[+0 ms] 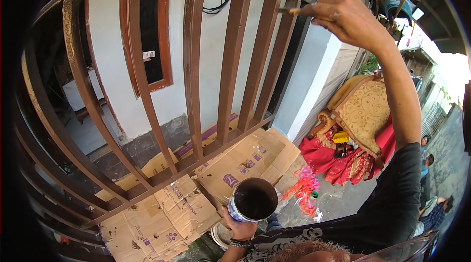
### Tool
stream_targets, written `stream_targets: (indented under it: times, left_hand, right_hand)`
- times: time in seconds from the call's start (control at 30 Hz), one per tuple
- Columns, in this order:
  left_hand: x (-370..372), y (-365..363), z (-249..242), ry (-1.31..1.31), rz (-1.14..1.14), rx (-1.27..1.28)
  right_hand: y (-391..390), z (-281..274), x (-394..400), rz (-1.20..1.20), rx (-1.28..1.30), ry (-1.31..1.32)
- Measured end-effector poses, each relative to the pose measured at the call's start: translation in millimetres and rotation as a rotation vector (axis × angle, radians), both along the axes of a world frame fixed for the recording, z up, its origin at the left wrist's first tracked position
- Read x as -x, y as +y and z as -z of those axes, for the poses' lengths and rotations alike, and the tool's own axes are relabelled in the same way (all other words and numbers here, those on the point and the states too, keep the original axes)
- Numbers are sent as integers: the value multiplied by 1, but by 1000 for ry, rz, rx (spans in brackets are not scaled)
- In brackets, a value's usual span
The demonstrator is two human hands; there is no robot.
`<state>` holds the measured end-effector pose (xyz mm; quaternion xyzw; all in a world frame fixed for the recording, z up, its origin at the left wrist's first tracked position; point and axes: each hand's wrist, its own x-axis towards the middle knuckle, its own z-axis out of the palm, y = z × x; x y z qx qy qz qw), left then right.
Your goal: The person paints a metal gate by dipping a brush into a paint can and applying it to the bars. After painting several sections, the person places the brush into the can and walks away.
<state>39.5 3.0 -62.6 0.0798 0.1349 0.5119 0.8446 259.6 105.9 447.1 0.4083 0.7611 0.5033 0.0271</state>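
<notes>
The person is up high painting a brown metal gate (196,65). The right hand (343,19) is raised and pinched around a thin brush handle (300,11), with the working end against one of the upper right bars, near the curved top rail. The bristles themselves are too small to make out. The left hand (240,227) is down low, wrapped around the bottom of an open paint can (252,199) with dark brown paint inside, held upright and close to the body.

To do this bit well, it's probably best to keep the can level and directly under the brush path so drips land in it or on the flattened cardboard (206,183) laid out below the gate. Long strokes along the bar, not across it, would likely leave fewer marks, and a lightly loaded brush matters up there since runs travel down the bars. The bar edges look easy to miss from this angle. Also worth watching: the red fabric and cushioned chair (360,110) sit over to the right, off the cardboard, so splatter that way has nothing to catch it.
</notes>
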Motion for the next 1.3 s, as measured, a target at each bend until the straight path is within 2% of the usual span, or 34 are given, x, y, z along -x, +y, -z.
stream_targets:
  times: [0.07, 0.17, 0.2, 0.3, 0.4, 0.5, 0.53, 0.67, 0.83, 0.93, 1.0, 1.1, 1.17, 1.2, 1.3]
  left_hand:
    - [0, 0, 1, -41, 17, -2]
    - [-1, 0, 9, -32, 28, 6]
    - [-2, 1, 9, -24, 28, 10]
    - [1, -1, 4, 17, 18, 20]
    - [3, 1, 0, 25, 11, 3]
    - [2, 1, -2, 30, 1, 22]
    - [0, 1, 1, 24, 2, 17]
    - [-4, -1, 5, -11, 31, 26]
    - [-3, -4, 9, -5, 30, 21]
    - [-2, -5, 9, -14, 24, 28]
    - [0, -5, 9, -19, 25, 37]
    - [-2, -5, 9, -35, 26, 38]
    - [-4, -5, 11, -77, 34, 32]
    - [-5, -5, 12, -80, 43, 31]
    - [-7, -6, 15, -75, 62, 34]
  right_hand:
    - [5, -4, -9, 32, -103, 27]
    - [7, 7, -18, 35, -93, -9]
    - [4, 15, -15, 119, -31, 2]
    - [-10, 51, -1, 159, 153, -29]
    - [-19, 45, 1, 48, 137, 37]
    - [-11, 25, -5, 53, -175, -2]
    - [-4, 22, -13, 113, -204, -37]
    - [11, 56, -19, 60, -138, -216]
    - [14, 127, 4, 164, 115, -408]
    - [5, 149, 10, 81, 198, -352]
    - [-2, 141, 15, 84, 257, -269]
    - [-1, 95, 16, 99, -8, -185]
    - [9, 64, 13, -35, -144, -235]
    - [18, 60, 6, -69, -151, -243]
    - [35, 93, -1, 96, 44, -309]
